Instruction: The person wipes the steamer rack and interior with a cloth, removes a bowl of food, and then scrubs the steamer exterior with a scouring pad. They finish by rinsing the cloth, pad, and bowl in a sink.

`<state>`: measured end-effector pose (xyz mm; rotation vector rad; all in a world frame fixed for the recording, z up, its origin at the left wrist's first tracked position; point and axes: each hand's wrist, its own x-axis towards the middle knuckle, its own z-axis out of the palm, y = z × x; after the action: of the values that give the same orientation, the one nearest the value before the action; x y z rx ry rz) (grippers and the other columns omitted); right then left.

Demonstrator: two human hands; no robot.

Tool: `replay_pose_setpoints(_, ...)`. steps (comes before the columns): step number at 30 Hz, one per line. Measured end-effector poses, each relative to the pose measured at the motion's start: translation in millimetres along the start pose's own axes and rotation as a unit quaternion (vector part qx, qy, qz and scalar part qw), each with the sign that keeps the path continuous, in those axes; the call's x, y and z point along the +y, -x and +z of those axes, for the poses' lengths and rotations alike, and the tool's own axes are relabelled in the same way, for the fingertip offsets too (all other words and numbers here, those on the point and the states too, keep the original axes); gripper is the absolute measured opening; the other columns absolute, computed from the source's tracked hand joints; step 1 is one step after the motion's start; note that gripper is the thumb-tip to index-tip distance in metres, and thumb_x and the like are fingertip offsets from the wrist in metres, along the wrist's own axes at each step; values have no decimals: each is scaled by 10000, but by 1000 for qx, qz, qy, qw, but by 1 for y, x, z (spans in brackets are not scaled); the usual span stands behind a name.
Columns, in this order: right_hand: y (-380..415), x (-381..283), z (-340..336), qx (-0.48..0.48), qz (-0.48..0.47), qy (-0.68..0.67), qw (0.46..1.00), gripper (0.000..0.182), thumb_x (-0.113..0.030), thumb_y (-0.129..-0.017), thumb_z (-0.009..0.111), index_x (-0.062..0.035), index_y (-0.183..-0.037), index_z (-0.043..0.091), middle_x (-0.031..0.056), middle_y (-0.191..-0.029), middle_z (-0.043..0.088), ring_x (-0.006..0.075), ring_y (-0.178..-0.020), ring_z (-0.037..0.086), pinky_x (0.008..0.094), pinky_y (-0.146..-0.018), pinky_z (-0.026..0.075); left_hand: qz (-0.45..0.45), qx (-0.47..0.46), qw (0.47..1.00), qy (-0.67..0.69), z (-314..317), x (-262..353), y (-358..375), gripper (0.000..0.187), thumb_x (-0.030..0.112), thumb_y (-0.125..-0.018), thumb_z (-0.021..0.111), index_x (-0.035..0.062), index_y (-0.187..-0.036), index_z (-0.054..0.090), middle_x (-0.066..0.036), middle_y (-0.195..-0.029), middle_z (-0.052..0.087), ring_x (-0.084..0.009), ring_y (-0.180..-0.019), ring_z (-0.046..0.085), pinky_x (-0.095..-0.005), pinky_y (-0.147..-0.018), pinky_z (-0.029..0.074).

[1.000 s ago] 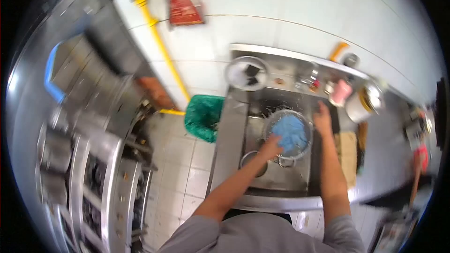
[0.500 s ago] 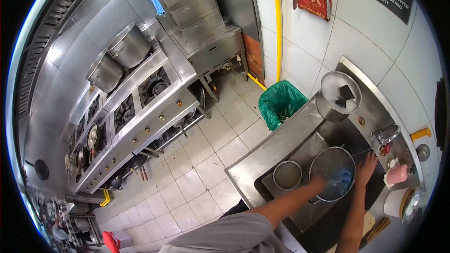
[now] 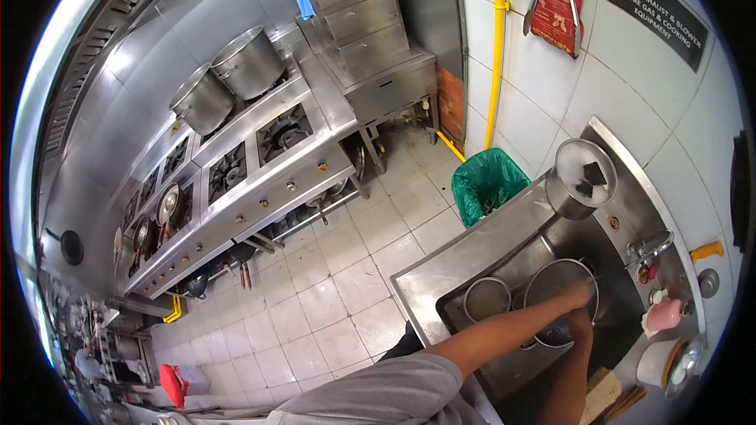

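A large round metal pot (image 3: 543,277) stands in the sink (image 3: 504,354). My left hand (image 3: 580,293) is at the pot's right side, its fingers blurred and partly hidden. Just below it, my right hand (image 3: 580,321) is by the lower right rim, overlapped by the left wrist, with its fingers hidden. Something blue (image 3: 556,334) shows low inside the pot, beneath my left forearm. A smaller round pot (image 3: 487,299) with cloudy liquid sits to the left.
A tall pot (image 3: 581,177) with suds and a black pad is on the counter behind the sink, near the faucet (image 3: 650,245). Pink soap (image 3: 664,315) and a white tub (image 3: 660,362) are at the right. A green-lined bin (image 3: 490,182) stands beyond the counter.
My left hand has moved right across the pot. My right hand has come down from near the faucet to the pot's lower right rim. The view has shifted slightly.
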<state>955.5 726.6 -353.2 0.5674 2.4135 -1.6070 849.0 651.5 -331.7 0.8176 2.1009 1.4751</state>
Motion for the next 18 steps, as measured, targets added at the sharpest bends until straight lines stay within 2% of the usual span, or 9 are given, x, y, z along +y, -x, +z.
replay_pose_setpoints(1, 2, -8, -6, 31, -42, -298, 953, 522, -171, -816, 696, -11, -1282, 522, 114, -1251, 583, 277, -1150, 551, 390, -992, 421, -13, 75, 993, 92, 0, 41, -7, 278, 132, -813, 540, -2, -1003, 693, -232, -1105, 647, -392, -1050, 612, -448, -923, 471)
replay_pose_setpoints(3, -11, 2, -26, 37, -77, -237, 968, 516, -183, -828, 691, -6, -1280, 515, 102, -1241, 579, 257, -1131, 552, 385, -988, 419, 24, -59, 988, 141, -37, 109, -14, 305, 129, -821, 525, -18, -1047, 668, -250, -1141, 625, -393, -1080, 587, -442, -932, 450)
replay_pose_setpoints(5, -16, 5, -31, 40, -107, -180, 977, 512, -196, -840, 685, 0, -1279, 508, 91, -1231, 575, 238, -1111, 553, 380, -984, 418, 140, -30, 981, 132, -45, 146, -18, 311, 111, -838, 501, -40, -1072, 638, -235, -1085, 644, -376, -1010, 608, -395, -891, 468)
replay_pose_setpoints(7, -22, -9, -40, 55, -75, -230, 969, 499, -206, -853, 662, -2, -1280, 507, 95, -1252, 564, 237, -1132, 541, 389, -1000, 404, 108, -133, 941, 292, -95, 197, -7, 382, 163, -865, 519, -21, -1190, 595, -241, -1147, 611, -350, -1047, 596, -376, -923, 452)
replay_pose_setpoints(11, -26, -43, -70, 89, -31, -306, 947, 481, -223, -871, 626, -5, -1283, 505, 102, -1283, 548, 237, -1164, 524, 401, -1025, 382, 86, -45, 929, 357, -141, 188, -10, 421, 203, -894, 531, -2, -1259, 568, -198, -1233, 587, -279, -1138, 553, -341, -942, 430)
replay_pose_setpoints(14, -27, -64, -97, 103, -159, -494, 849, 502, -181, -840, 641, -24, -1296, 504, 112, -1291, 540, 270, -1188, 515, 402, -1040, 374, 90, 19, 949, 303, -133, 115, -23, 446, 295, -943, 513, 48, -1312, 553, -136, -1326, 536, -225, -1200, 498, -343, -973, 406)
replay_pose_setpoints(16, 2, -156, -73, 129, -171, -465, 859, 516, -189, -835, 655, -32, -1302, 503, 110, -1279, 545, 260, -1172, 523, 392, -1025, 389, -93, -134, 903, 398, -123, 95, -8, 463, 358, -973, 485, 101, -1356, 522, -106, -1364, 503, -218, -1227, 473, -375, -1000, 395)
replay_pose_setpoints(17, 13, -190, -59, 152, -184, -435, 868, 530, -197, -830, 668, -40, -1308, 503, 107, -1267, 550, 250, -1156, 532, 383, -1010, 403, -97, -145, 900, 399, -120, 98, -3, 463, 358, -973, 485, 101, -1356, 522, -106, -1364, 503, -218, -1227, 473, -375, -1000, 395)
replay_pose_setpoints(18, 12, -203, -51, 203, -178, -357, 894, 534, -188, -818, 664, -45, -1309, 510, 100, -1237, 563, 247, -1110, 550, 369, -990, 412, -235, -179, 826, 480, -124, 109, -1, 467, 382, -980, 477, 130, -1373, 506, -97, -1367, 497, -224, -1213, 491, -400, -1019, 382)
